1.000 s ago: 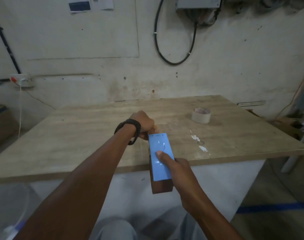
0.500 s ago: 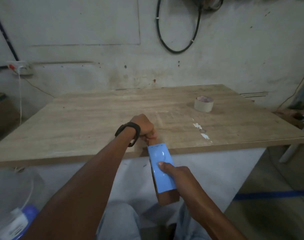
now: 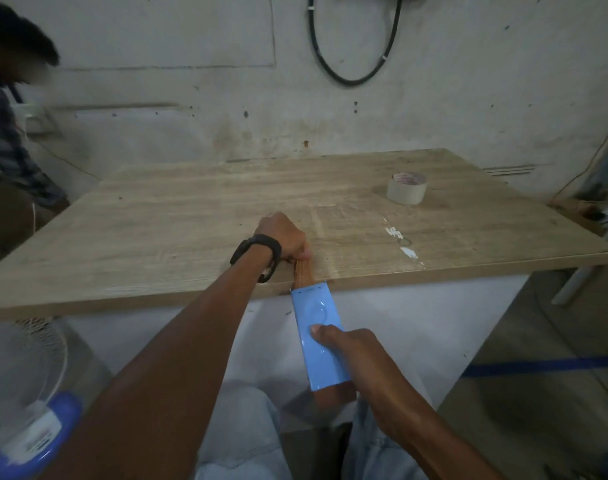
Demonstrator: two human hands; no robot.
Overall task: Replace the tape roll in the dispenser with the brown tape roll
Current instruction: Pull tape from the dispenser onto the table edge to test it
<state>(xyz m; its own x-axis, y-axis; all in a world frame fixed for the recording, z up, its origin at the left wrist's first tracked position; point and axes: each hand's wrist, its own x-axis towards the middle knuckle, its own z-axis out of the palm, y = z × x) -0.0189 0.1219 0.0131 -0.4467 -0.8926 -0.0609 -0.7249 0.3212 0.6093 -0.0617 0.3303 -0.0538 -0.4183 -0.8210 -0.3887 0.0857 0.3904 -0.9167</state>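
Brown tape [image 3: 303, 274] stretches from one blue dispenser [image 3: 320, 337], gripped by the right hand [image 3: 354, 355], to the left hand [image 3: 284, 237] pinching its end at the table's [image 3: 191, 216] near edge. One pale tape roll [image 3: 406, 188] sits far right.

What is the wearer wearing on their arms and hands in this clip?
Both hands are bare, with no gloves. The left hand has a black band around the wrist. The right hand shows no band, watch or ring. Both forearms are uncovered as far as the frame shows, with no sleeves in view.
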